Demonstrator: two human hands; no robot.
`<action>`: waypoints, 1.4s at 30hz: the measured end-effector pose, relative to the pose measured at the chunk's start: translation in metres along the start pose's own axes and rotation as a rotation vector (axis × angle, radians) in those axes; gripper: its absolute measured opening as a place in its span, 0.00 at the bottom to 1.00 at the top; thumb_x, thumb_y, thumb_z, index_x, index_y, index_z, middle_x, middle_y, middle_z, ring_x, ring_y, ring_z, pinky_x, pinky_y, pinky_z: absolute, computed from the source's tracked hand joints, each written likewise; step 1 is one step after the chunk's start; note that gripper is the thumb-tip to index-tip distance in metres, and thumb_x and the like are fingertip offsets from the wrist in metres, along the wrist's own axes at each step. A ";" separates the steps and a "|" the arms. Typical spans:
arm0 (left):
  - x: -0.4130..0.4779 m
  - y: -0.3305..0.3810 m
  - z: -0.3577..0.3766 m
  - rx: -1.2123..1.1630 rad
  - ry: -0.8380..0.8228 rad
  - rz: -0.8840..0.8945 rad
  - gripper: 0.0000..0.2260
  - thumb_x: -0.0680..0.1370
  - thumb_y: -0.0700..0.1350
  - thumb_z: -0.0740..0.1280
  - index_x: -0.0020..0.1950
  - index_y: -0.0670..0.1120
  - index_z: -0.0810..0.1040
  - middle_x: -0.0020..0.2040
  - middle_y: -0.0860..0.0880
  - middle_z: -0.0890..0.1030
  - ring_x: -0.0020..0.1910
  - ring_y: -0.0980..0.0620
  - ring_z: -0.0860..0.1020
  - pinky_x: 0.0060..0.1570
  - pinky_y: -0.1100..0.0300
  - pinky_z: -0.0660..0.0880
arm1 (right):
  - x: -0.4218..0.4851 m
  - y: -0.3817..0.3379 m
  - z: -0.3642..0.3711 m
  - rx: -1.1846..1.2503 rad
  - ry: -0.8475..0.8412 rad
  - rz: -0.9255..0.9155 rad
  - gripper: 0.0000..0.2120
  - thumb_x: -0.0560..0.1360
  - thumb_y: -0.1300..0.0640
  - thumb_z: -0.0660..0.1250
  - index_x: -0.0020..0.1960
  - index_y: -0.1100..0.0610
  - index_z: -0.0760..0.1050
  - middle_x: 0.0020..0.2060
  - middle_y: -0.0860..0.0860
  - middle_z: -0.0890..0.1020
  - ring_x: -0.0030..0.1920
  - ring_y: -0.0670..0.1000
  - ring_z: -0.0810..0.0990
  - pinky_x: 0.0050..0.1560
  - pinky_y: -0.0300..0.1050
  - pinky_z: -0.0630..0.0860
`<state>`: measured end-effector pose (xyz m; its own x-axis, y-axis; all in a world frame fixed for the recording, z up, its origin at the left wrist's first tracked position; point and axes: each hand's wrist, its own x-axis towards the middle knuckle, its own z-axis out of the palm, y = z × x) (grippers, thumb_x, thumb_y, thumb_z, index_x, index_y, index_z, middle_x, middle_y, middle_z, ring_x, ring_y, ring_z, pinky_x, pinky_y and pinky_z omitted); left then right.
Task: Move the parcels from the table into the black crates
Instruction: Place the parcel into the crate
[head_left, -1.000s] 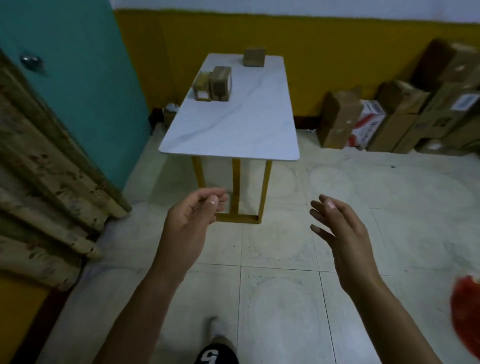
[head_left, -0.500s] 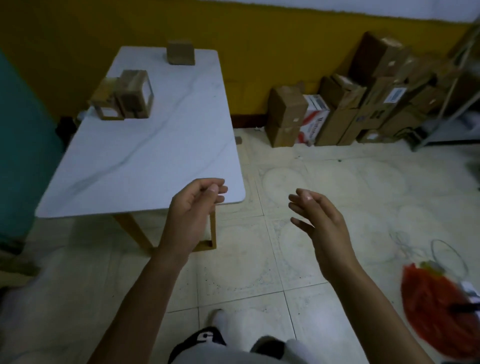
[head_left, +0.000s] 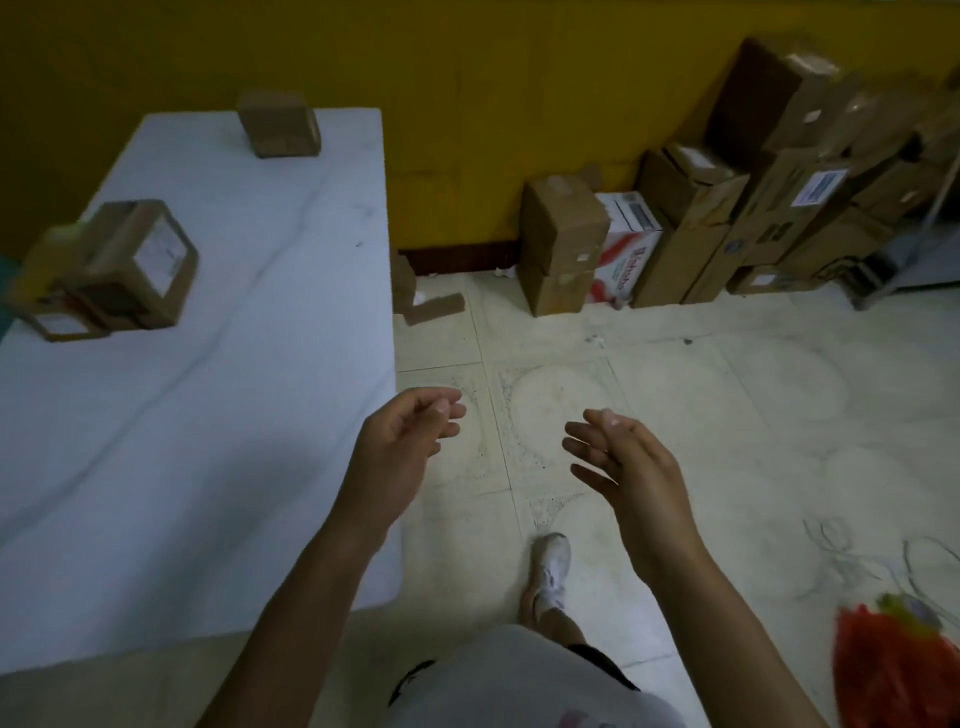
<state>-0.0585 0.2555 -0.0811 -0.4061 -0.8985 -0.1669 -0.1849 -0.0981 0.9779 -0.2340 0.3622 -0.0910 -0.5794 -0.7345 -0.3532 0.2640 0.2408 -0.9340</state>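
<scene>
Left hand (head_left: 410, 447) and right hand (head_left: 631, 467) are hovering empty at the bench (head_left: 234, 374) edge, grip released; I'm suggesting reaching for the near parcel pair (head_left: 124, 270) first, palms squaring on opposite faces.

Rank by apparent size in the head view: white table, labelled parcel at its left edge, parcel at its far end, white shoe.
1. white table
2. labelled parcel
3. far-end parcel and white shoe look about alike; the parcel lies farther off, so I leave them unranked.

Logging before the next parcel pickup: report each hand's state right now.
Left hand: open, fingers loosely curled, holding nothing.
Right hand: open, fingers relaxed, holding nothing.
</scene>
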 end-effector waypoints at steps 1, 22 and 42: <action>0.021 0.006 0.013 -0.003 0.022 -0.011 0.09 0.81 0.44 0.59 0.53 0.52 0.78 0.51 0.53 0.82 0.49 0.56 0.81 0.47 0.67 0.75 | 0.026 -0.012 -0.007 -0.015 -0.014 0.008 0.10 0.79 0.50 0.61 0.53 0.52 0.78 0.51 0.50 0.84 0.52 0.48 0.84 0.55 0.47 0.78; 0.315 0.028 0.021 -0.139 0.485 -0.129 0.08 0.81 0.44 0.60 0.55 0.49 0.78 0.49 0.55 0.83 0.48 0.56 0.81 0.47 0.65 0.74 | 0.384 -0.137 0.122 -0.266 -0.584 0.045 0.10 0.79 0.52 0.62 0.53 0.55 0.79 0.50 0.51 0.85 0.51 0.50 0.84 0.56 0.48 0.78; 0.608 0.039 -0.126 -0.236 0.758 -0.298 0.08 0.80 0.44 0.62 0.58 0.53 0.76 0.54 0.53 0.80 0.54 0.53 0.79 0.48 0.65 0.74 | 0.718 -0.211 0.382 -0.407 -0.594 0.269 0.09 0.80 0.51 0.62 0.51 0.55 0.78 0.47 0.54 0.85 0.47 0.52 0.84 0.48 0.50 0.79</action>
<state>-0.1997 -0.3483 -0.1280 0.3557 -0.8565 -0.3741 0.0371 -0.3870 0.9213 -0.4118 -0.4584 -0.1266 0.0064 -0.8073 -0.5901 -0.0343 0.5896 -0.8070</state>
